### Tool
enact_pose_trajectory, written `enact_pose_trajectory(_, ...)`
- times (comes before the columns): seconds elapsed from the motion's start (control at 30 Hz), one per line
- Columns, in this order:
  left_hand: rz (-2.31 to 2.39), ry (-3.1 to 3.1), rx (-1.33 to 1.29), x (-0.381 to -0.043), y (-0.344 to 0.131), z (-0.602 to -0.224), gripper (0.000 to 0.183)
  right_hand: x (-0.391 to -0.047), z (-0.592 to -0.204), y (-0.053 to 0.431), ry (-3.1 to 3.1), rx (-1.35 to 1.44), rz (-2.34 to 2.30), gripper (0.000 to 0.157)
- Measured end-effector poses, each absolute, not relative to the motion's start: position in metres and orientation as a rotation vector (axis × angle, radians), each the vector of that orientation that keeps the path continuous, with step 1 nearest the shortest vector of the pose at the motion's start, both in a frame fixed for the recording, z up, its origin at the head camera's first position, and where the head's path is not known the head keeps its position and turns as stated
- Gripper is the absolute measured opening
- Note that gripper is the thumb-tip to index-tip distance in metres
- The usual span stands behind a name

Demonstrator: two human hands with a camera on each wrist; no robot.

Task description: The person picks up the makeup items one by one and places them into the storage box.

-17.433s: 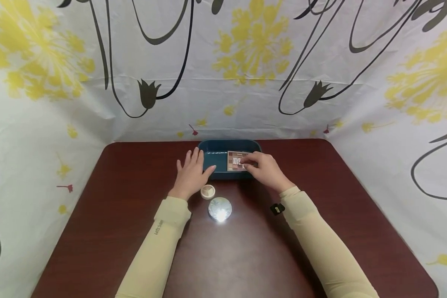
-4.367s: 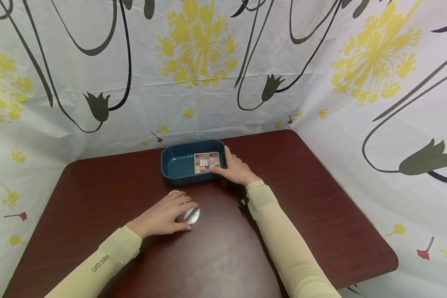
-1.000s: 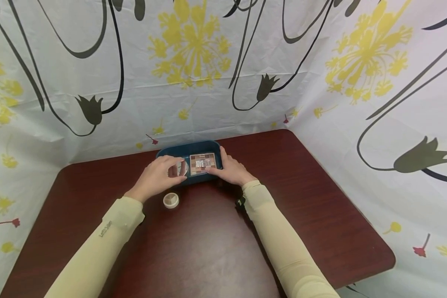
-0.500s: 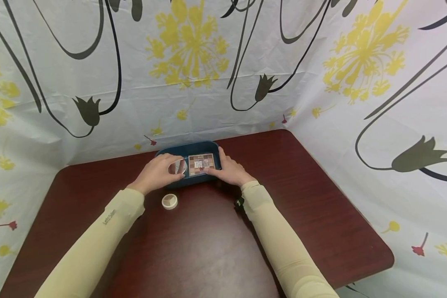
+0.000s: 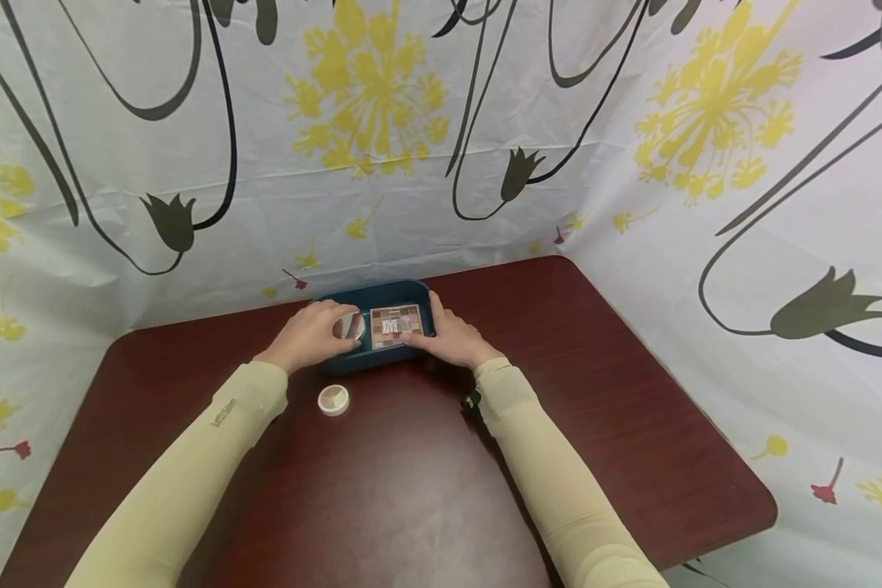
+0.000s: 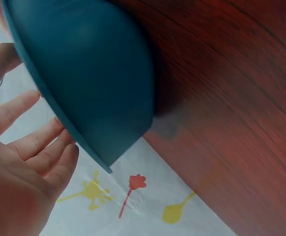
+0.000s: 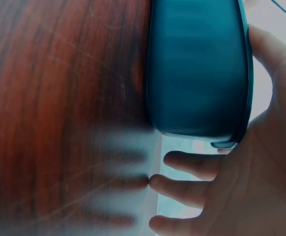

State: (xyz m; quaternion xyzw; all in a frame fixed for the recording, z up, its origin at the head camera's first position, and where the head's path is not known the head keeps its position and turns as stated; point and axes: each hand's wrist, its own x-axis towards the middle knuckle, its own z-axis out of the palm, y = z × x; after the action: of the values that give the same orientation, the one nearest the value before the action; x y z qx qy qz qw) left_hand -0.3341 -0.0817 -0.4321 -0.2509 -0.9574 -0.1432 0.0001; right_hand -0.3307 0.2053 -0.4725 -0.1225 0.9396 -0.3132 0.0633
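In the head view my left hand (image 5: 310,336) reaches over the left end of the dark teal tray (image 5: 375,359). Its thumb and fingers hold a round, shiny compact (image 5: 353,327) inside the tray, left of a square eyeshadow palette (image 5: 394,320). My right hand (image 5: 454,337) grips the tray's right end, thumb over the rim near the palette. The left wrist view shows the left hand (image 6: 27,157) at the tray's rim, with the compact hidden behind the wall. Seen from the right wrist, the right hand's thumb (image 7: 268,46) touches the rim, its other fingers lower down.
A small white round pot (image 5: 334,400) with a three-part top stands on the reddish-brown table (image 5: 412,498), in front of the tray. A patterned white cloth (image 5: 382,220) rises behind the table and at its sides. A black device (image 5: 471,400) sits at the right wrist.
The left hand has taken the compact from the table beside the pot into the tray, lately shifting it slightly lower. The right hand, earlier on the palette, now stays on the tray's end.
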Motion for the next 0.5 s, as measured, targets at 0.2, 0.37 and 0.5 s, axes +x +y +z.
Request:
enact_pose_trajectory(0.2,-0.342,-3.044,-0.798,-0.343,-0.082,-0.438,0.06,-0.331,-0.473,0.206,2.839,-0.368,-0.95,0.115)
enact_pose_trajectory(0.37,-0.371,-3.054,-0.851,-0.349,-0.084,-0.44,0.06,-0.331,-0.472,0.207,2.836,-0.365,-0.957,0.115)
enact_pose_trajectory(0.5,-0.383,-3.063,-0.88,-0.352,-0.085,-0.44,0.059,-0.331,-0.473,0.206,2.829,-0.369,-0.964,0.115)
